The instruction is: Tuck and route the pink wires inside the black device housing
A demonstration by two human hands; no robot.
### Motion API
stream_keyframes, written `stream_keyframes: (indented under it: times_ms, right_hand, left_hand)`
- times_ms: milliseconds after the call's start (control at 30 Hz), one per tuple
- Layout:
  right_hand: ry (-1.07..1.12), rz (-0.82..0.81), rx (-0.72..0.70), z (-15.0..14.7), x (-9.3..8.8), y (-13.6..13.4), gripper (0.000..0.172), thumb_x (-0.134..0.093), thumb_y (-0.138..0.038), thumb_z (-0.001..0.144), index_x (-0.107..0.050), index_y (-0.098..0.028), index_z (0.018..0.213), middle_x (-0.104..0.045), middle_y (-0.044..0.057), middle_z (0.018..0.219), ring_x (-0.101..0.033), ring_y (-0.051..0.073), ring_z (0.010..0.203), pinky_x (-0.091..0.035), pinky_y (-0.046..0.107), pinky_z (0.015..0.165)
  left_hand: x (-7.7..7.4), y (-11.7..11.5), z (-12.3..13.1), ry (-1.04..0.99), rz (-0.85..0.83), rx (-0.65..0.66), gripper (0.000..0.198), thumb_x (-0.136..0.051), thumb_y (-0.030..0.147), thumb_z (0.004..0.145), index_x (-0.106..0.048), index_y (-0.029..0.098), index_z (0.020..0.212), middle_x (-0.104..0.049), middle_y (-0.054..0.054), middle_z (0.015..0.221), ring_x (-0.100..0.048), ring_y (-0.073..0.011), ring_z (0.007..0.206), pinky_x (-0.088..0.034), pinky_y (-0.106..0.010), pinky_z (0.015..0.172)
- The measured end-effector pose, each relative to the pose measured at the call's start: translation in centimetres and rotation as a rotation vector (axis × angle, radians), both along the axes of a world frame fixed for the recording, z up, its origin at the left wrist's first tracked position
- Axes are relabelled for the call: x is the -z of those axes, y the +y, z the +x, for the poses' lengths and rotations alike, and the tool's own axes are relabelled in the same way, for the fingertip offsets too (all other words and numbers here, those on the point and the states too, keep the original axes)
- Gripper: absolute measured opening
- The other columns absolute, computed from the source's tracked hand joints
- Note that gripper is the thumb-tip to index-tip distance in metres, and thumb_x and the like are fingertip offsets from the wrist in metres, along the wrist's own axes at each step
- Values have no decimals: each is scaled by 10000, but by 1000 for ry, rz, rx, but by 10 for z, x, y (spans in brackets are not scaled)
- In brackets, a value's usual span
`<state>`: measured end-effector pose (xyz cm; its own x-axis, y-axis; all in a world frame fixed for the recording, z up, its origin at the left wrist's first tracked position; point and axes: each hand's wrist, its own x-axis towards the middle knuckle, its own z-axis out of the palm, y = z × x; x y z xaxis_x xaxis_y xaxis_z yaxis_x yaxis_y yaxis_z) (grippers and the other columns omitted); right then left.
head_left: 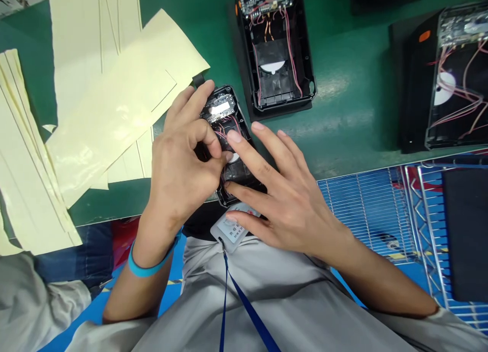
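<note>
A small black plastic housing [242, 175] lies under both my hands at the table's front edge. Its upper end holds a circuit board [221, 108] with thin red wires, and a white disc [233, 158] shows lower down. My left hand [181, 156] is over the housing's left side, thumb and index fingertip pinched together near the disc. Anything between those tips is too small or hidden to name. With its fingers spread, my right hand [287, 194] reaches over the right side; its fingertips are at or just above the wires and rim.
Yellowish sheets [125, 98] and stacked strips [30, 164] lie on the green table [339, 83] at left. A larger open black housing [276, 52] lies beyond my hands, another [457, 77] at right. A wire rack [366, 210] stands below the edge.
</note>
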<state>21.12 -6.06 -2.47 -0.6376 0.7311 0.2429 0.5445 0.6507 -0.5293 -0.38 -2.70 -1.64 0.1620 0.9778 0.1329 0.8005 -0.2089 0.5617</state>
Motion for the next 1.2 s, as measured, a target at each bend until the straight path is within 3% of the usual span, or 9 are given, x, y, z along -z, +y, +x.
stream_keyframes:
  times_ms: [200, 333, 433, 567, 733, 1067, 1200]
  right_hand:
    - [-97, 70, -34, 1, -3, 3, 299, -698, -463, 1054, -749, -244, 1252, -291, 52, 1820, -185, 369, 1726, -205, 686, 1396]
    - [-144, 177, -99, 5, -3, 10, 243, -664, -384, 1075, -734, -233, 1252, -278, 38, 1822, -224, 353, 1718, -171, 702, 1402]
    - [-97, 130, -151, 10, -1, 17, 247, -698, -374, 1056, -740, -220, 1244, -292, 78, 1818, -226, 377, 1714, -182, 719, 1389]
    - [23, 36, -166, 15, 2, 23, 301, -741, -393, 1024, -746, -168, 1223, -326, 185, 1793, -239, 407, 1705, -255, 682, 1373]
    - [98, 51, -180, 14, 4, 24, 207, -719, -271, 1010, -761, -123, 1149, -351, 221, 1773, -288, 410, 1686, -303, 628, 1371]
    - [88, 66, -48, -5, -6, 2, 126, -694, -133, 986, -794, -119, 1060, -461, 129, 1717, -336, 411, 1666, -311, 659, 1379]
    - [111, -24, -8, -7, -6, -1, 163, -655, -42, 964, -790, -121, 1010, -432, 138, 1735, -306, 392, 1683, -307, 646, 1383]
  left_hand:
    - [1, 1, -2, -5, -2, -9, 180, -672, 163, 945, -573, 223, 808, -507, 145, 1649, -427, -214, 1640, -403, -438, 1435]
    - [1, 4, -12, -71, 5, 70, 79, -723, 187, 913, -670, 245, 921, -519, 111, 1647, -423, -281, 1642, -433, -527, 1401]
    - [0, 5, -19, -159, -29, 115, 86, -770, 247, 926, -704, 259, 980, -521, 107, 1645, -418, -295, 1644, -416, -583, 1403]
    - [-3, 3, -22, -242, -93, 96, 42, -692, 215, 987, -696, 251, 966, -487, 119, 1671, -387, -244, 1663, -351, -554, 1457]
    - [-1, 0, -22, -288, -69, 101, 110, -729, 167, 948, -696, 267, 980, -479, 142, 1670, -373, -247, 1667, -346, -552, 1467]
    - [18, 2, -29, -410, -8, 141, 112, -811, 230, 943, -728, 259, 1013, -504, 67, 1666, -449, -318, 1621, -404, -653, 1390]
    - [16, -1, -27, -456, -54, 112, 132, -799, 166, 942, -715, 254, 993, -485, 93, 1679, -418, -291, 1642, -384, -598, 1428]
